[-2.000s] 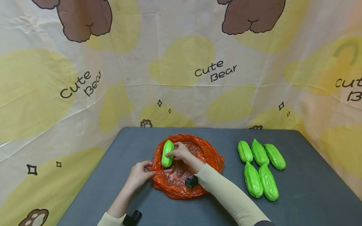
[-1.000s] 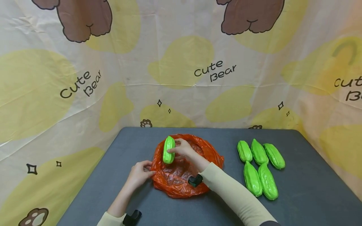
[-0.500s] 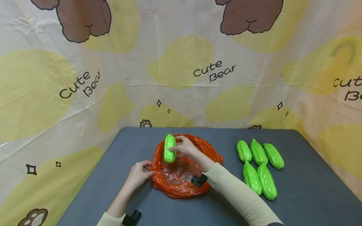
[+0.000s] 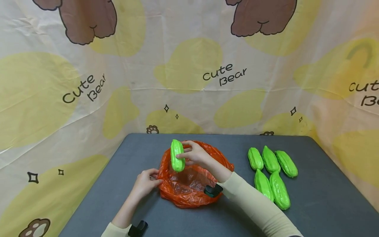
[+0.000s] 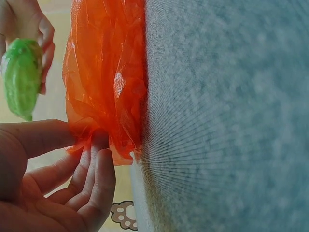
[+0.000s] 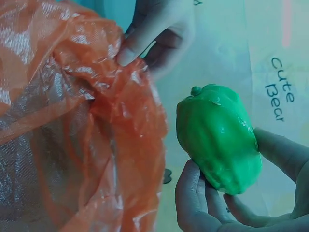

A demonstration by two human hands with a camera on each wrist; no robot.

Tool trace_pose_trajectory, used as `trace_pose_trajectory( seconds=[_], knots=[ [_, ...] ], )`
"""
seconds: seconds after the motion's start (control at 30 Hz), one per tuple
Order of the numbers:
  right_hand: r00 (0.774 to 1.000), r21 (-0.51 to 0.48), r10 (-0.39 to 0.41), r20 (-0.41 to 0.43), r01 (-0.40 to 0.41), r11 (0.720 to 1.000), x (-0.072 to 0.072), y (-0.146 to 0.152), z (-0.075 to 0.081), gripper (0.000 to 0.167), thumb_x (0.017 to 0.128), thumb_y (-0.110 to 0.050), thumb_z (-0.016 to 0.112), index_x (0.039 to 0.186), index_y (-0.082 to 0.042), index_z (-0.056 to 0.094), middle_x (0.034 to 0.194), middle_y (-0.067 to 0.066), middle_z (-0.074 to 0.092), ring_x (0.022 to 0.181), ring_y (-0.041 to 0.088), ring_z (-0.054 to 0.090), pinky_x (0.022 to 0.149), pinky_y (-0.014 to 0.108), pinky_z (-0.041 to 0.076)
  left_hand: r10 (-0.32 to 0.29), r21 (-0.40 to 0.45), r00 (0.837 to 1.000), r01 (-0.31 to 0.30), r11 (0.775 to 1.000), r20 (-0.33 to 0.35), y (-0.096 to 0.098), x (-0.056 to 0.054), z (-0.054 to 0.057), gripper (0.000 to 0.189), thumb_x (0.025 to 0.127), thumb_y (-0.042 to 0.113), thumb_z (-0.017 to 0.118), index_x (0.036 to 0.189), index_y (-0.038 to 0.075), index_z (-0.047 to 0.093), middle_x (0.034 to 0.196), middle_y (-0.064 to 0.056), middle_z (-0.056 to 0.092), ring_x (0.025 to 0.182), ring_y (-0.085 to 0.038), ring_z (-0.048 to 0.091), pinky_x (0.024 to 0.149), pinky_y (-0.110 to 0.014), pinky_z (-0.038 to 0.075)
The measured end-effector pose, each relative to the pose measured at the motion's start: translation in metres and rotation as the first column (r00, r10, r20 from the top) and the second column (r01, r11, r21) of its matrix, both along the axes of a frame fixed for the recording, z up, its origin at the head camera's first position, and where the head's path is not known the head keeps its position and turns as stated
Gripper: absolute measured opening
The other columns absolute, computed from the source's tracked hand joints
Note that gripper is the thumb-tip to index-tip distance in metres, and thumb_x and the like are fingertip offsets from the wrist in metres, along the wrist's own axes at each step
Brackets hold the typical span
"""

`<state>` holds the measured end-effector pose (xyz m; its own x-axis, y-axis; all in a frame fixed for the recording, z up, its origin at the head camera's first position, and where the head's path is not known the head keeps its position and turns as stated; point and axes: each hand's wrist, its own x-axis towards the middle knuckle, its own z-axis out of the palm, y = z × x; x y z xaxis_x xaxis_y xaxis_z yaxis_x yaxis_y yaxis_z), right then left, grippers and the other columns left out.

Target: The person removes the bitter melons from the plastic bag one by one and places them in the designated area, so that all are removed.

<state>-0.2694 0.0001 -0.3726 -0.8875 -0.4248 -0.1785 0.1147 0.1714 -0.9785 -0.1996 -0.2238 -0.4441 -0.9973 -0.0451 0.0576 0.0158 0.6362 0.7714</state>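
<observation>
A shiny bright green ribbed gourd (image 4: 176,162) is held upright by my right hand (image 4: 194,154) over the left side of an orange-red plastic bag (image 4: 174,197). In the right wrist view, thumb and fingers grip the gourd (image 6: 217,140) from opposite sides, beside the bag. The bag stands with its mouth spread wide and its rim rolled outward; crumpled film shows inside. At the bag's left edge, my left hand (image 4: 145,182) pinches the rim between thumb and fingers. The left wrist view shows that pinch on the bag (image 5: 104,77) closely.
Several similar green gourds (image 4: 280,191) lie in two rows on the right of the dark grey table (image 4: 130,154). Behind the table hangs a yellow and cream cloth (image 4: 183,65) with bear prints. Black wrist cameras (image 4: 213,190) sit on both wrists.
My right hand has raised the gourd from low in the bag's mouth to above its rim, and the forearm has shifted right. The left hand keeps its place on the bag.
</observation>
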Motion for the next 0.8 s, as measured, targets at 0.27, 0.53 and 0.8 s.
trace_pose_trajectory(
  seconds=[0.27, 0.53, 0.8],
  knots=[
    [0.999, -0.009, 0.039, -0.023, -0.039, 0.999, 0.008, 0.01, 0.009, 0.068, 0.082, -0.018, 0.075, 0.14, -0.017, 0.04, 0.129, 0.018, 0.053, 0.102, 0.026, 0.065, 0.076, 0.038, 0.056, -0.004, -0.004, 1.0, 0.004, 1.0, 0.006, 0.0, -0.002, 0.0, 0.025, 0.079, 0.005, 0.072, 0.104, 0.001, 0.067, 0.082, -0.007, 0.065, 0.064, -0.013, 0.058, 0.056, -0.026, 0.048],
    [0.998, 0.015, 0.046, -0.052, -0.045, 0.999, 0.016, 0.025, 0.019, 0.065, 0.081, -0.019, 0.075, 0.138, -0.021, 0.044, 0.126, 0.015, 0.057, 0.095, 0.022, 0.067, 0.076, 0.038, 0.056, -0.007, -0.018, 1.0, 0.007, 1.0, 0.008, 0.0, -0.002, -0.001, 0.025, 0.079, 0.006, 0.072, 0.104, 0.001, 0.067, 0.083, -0.007, 0.065, 0.065, -0.013, 0.059, 0.057, -0.026, 0.049],
    [0.994, 0.039, 0.054, -0.091, -0.051, 0.998, 0.021, 0.042, 0.024, 0.066, 0.081, -0.02, 0.075, 0.138, -0.019, 0.044, 0.126, 0.016, 0.057, 0.094, 0.022, 0.067, 0.076, 0.04, 0.056, -0.015, -0.014, 1.0, 0.015, 1.0, 0.015, 0.001, -0.001, 0.0, 0.025, 0.08, 0.006, 0.072, 0.105, 0.002, 0.067, 0.085, -0.007, 0.065, 0.065, -0.013, 0.057, 0.058, -0.025, 0.049]
  ],
)
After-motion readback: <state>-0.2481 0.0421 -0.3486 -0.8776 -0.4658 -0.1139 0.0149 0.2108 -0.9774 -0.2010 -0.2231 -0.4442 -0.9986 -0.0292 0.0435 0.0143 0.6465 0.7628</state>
